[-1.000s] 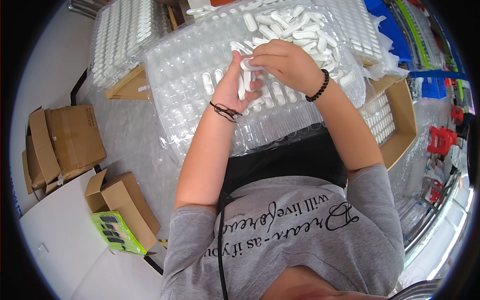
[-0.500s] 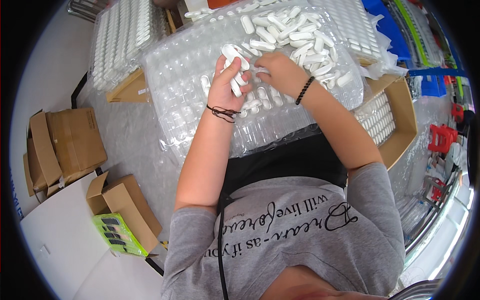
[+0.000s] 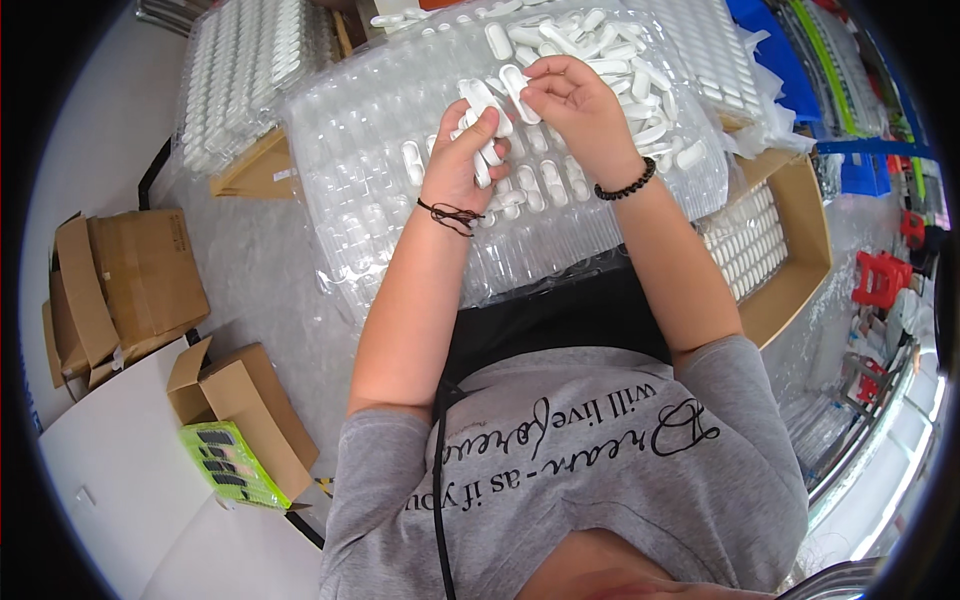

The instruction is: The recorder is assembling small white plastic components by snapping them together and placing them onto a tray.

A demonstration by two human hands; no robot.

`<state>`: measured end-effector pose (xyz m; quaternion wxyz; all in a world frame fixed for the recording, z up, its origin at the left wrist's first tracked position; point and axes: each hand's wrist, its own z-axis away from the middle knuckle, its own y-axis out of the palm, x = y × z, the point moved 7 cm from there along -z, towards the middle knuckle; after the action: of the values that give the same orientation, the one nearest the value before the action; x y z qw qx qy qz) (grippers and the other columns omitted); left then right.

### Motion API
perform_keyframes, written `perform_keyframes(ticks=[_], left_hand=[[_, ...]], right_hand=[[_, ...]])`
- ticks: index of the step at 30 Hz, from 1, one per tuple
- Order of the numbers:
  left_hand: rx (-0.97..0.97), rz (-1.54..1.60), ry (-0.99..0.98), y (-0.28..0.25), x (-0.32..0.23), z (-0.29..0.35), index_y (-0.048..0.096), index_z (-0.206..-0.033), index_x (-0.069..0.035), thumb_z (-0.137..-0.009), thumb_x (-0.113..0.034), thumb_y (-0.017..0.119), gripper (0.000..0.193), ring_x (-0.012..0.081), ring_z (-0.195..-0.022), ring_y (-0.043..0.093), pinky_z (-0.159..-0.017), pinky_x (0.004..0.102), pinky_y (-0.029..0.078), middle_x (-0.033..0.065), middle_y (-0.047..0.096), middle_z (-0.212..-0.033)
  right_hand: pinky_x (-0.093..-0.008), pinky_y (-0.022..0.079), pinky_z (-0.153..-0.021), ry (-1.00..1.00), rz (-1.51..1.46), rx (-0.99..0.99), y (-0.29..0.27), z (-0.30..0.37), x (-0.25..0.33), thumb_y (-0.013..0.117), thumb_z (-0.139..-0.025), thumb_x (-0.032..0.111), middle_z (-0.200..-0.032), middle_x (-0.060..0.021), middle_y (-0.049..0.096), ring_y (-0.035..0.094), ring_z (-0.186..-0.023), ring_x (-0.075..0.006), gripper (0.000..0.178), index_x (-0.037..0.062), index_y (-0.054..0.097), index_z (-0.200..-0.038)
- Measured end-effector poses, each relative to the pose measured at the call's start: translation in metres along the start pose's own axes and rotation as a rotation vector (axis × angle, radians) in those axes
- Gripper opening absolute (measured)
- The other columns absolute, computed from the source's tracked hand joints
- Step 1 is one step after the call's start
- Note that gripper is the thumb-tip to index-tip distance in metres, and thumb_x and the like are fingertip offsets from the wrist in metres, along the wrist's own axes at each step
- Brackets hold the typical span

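Several white oval plastic pieces (image 3: 487,104) are bunched in my left hand (image 3: 463,155), which is closed round them over the clear tray. My right hand (image 3: 578,105), just to the right, pinches a single white oval piece (image 3: 518,92) with a recessed face, held tilted up. Below both hands lies a clear plastic blister tray (image 3: 350,200) with rows of oval pockets. White pieces (image 3: 540,185) sit in some pockets nearest me. A loose heap of the same pieces (image 3: 640,90) covers the tray's far right part.
Stacked trays filled with white pieces (image 3: 245,90) stand at the far left, more (image 3: 700,55) at the far right. An open carton (image 3: 800,260) with a filled tray is at right. Cardboard boxes (image 3: 150,280) stand at left, a red stool (image 3: 880,278) at far right.
My right hand has risen from the tray's pockets, moving away from me, and now shows a white piece in its fingers. My left hand has shifted slightly right, still holding its bunch.
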<state>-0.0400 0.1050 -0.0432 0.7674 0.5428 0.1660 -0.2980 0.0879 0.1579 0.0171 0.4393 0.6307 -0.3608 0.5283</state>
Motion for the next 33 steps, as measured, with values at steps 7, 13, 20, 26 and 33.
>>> perform_keyframes(ticks=[7, 13, 20, 26, 33], left_hand=[[0.062, -0.084, -0.042, 0.007, 0.002, 0.005, 0.048, -0.118, -0.016, -0.091, -0.021, 0.066, 0.033, 0.0119, -0.068, 0.051, -0.048, 0.0206, 0.036, 0.0017, 0.056, -0.092], [0.089, -0.027, -0.019, 0.015, 0.001, 0.006, 0.048, -0.124, -0.014, -0.092, -0.025, 0.065, 0.038, 0.0128, -0.068, 0.053, -0.047, 0.0224, 0.039, 0.0047, 0.062, -0.093], [0.148, -0.116, -0.111, 0.012, 0.012, 0.007, 0.051, -0.122, -0.013, -0.093, -0.027, 0.063, 0.034, 0.0127, -0.068, 0.05, -0.048, 0.0217, 0.035, 0.0039, 0.058, -0.099], [0.142, -0.066, -0.141, 0.012, 0.013, 0.007, 0.053, -0.118, -0.012, -0.091, -0.024, 0.066, 0.032, 0.0138, -0.068, 0.052, -0.049, 0.0233, 0.034, 0.0027, 0.059, -0.094], [0.119, -0.079, -0.148, 0.01, 0.014, 0.009, 0.053, -0.11, -0.012, -0.089, -0.019, 0.069, 0.027, 0.014, -0.068, 0.051, -0.049, 0.0236, 0.034, 0.0034, 0.059, -0.093]], right_hand=[[-0.0225, 0.049, -0.076, -0.168, 0.401, 0.059, 0.017, 0.018, 0.017, 0.06, -0.089, 0.0, -0.093, -0.0027, 0.062, 0.059, -0.082, -0.0099, 0.019, 0.0016, 0.066, -0.108], [-0.0224, 0.049, -0.074, -0.177, 0.516, -0.06, -0.004, 0.017, 0.01, 0.061, -0.087, -0.002, -0.095, -0.0037, 0.061, 0.059, -0.083, -0.011, 0.023, 0.0022, 0.067, -0.109], [-0.0252, 0.05, -0.067, -0.254, 0.516, 0.006, 0.009, 0.023, 0.019, 0.066, -0.085, 0.005, -0.095, -0.0038, 0.061, 0.058, -0.072, -0.0121, 0.018, 0.0025, 0.069, -0.103], [-0.0282, 0.052, -0.066, -0.306, 0.666, 0.039, 0.019, 0.03, 0.028, 0.06, -0.088, 0.004, -0.098, -0.0079, 0.058, 0.061, -0.074, -0.016, 0.014, -0.0009, 0.064, -0.1], [-0.0319, 0.054, -0.065, -0.358, 0.675, 0.037, 0.028, 0.04, 0.021, 0.052, -0.09, -0.003, -0.104, -0.0117, 0.054, 0.065, -0.073, -0.0214, 0.012, -0.0033, 0.055, -0.101]])
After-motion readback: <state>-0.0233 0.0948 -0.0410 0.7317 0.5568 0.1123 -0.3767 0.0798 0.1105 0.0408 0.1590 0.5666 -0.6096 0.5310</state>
